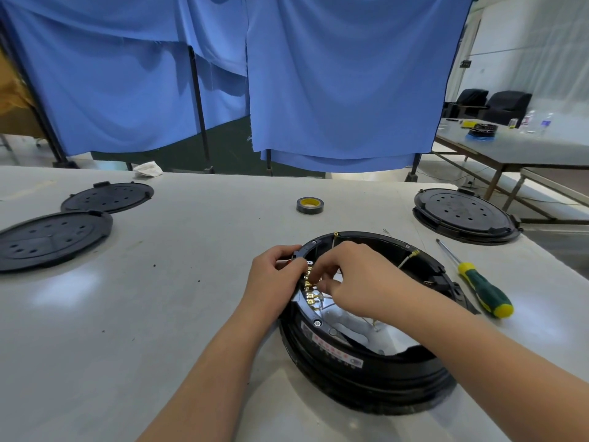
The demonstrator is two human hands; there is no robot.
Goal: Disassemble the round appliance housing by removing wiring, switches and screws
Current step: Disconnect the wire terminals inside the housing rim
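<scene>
Head view: both hands (318, 279) pinching brass terminals (309, 290) (housing (366, 371) rim, left side).

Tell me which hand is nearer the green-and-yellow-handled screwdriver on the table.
Right. The right hand reaches into the round black housing, with the green-and-yellow-handled screwdriver lying just past the housing's right rim. The left hand grips the housing's far-left rim, farther away.

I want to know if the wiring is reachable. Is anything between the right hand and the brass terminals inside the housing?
Nothing visible. The right hand already has its fingertips at the brass terminals on the housing wall, while the left hand grips the rim beside them.
</scene>
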